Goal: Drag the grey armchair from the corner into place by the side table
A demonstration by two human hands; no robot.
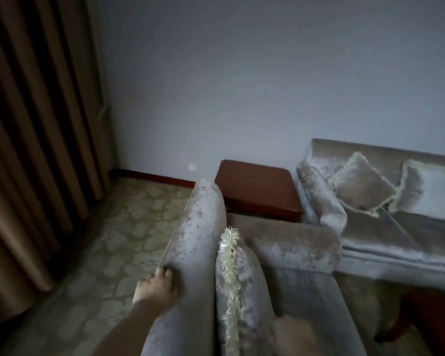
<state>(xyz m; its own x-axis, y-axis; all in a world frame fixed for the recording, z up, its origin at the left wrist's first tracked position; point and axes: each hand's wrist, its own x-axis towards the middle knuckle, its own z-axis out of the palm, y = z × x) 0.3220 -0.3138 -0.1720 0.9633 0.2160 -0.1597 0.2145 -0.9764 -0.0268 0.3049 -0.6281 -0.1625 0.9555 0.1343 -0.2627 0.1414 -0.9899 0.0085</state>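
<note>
The grey velvet armchair (pixel 198 242) fills the lower middle, its backrest running away from me and one armrest (pixel 293 242) lying crosswise near the side table. My left hand (pixel 156 283) grips the outer edge of the backrest, fingers curled over it. My right hand (pixel 293 332) is a blurred shape low over the seat; its grip is unclear. A fringed cushion (pixel 233 283) leans inside the chair. The reddish-brown wooden side table (pixel 257 191) stands just beyond the chair, against the wall.
A grey sofa (pixel 385 235) with two cushions stands right of the side table, along the wall. Brown curtains (pixel 31 150) hang at the left. Patterned carpet (pixel 113 240) lies open left of the chair. A dark wooden piece (pixel 434 317) sits at bottom right.
</note>
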